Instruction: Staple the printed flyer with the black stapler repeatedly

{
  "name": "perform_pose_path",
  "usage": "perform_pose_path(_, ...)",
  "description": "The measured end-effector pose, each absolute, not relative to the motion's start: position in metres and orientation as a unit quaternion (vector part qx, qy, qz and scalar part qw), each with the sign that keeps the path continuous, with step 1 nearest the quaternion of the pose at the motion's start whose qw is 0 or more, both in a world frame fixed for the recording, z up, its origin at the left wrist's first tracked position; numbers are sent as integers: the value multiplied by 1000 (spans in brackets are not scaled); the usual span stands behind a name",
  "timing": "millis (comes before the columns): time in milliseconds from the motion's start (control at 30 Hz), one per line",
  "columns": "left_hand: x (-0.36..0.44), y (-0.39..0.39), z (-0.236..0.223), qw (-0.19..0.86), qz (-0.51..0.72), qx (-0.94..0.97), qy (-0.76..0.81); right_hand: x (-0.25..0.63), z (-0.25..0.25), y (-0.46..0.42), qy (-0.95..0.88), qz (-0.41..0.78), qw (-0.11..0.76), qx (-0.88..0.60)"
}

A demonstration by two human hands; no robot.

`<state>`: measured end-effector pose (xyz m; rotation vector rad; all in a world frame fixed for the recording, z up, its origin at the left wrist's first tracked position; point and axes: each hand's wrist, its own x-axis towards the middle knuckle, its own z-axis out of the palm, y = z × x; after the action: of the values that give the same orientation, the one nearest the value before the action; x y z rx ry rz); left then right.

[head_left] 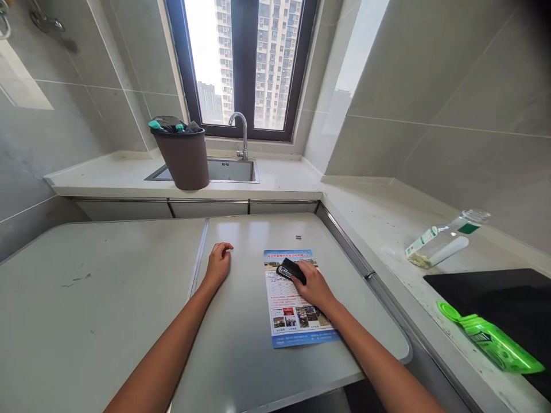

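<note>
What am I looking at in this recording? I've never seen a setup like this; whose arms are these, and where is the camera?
There is no machine here: these are a person's two bare arms, seen by a camera worn on that person's head, looking forward and down. It is the only view.

The pale, smooth-topped table fills the lower part. On it lies a printed blue-and-white paper leaflet, with a tiny dark strip beyond it, too small to identify.

The right hand holds what looks like a small black stapler over the leaflet. The left hand rests on the table, loosely curled, with nothing visible in its grip.

Beyond the table, a brown plastic bin stands at the sink.
</note>
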<state>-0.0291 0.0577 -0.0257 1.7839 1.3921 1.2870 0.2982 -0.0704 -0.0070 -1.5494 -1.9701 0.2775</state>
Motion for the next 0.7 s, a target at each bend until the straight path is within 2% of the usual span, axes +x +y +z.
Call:
perform_pose_path(300, -30, 50, -20, 205, 440, 694, 531, 358, -13, -79, -742, 83, 313, -587)
perform_pose_path(467, -90, 26, -8, 133, 398, 704, 573, 361, -14, -75, -742, 100, 323, -579)
perform_pose_path(500, -110, 21, -7, 111, 381, 700, 593, 361, -15, -75, -739, 104, 330, -578)
perform_pose_path(600, -169, 0, -12, -20, 223, 679, 699, 361, -14, -76, -728, 125, 367, -565)
perform_pose_path(700, -205, -22, -25, -45, 141, 665, 732, 364, -13, -78, -697, 154, 442, -544)
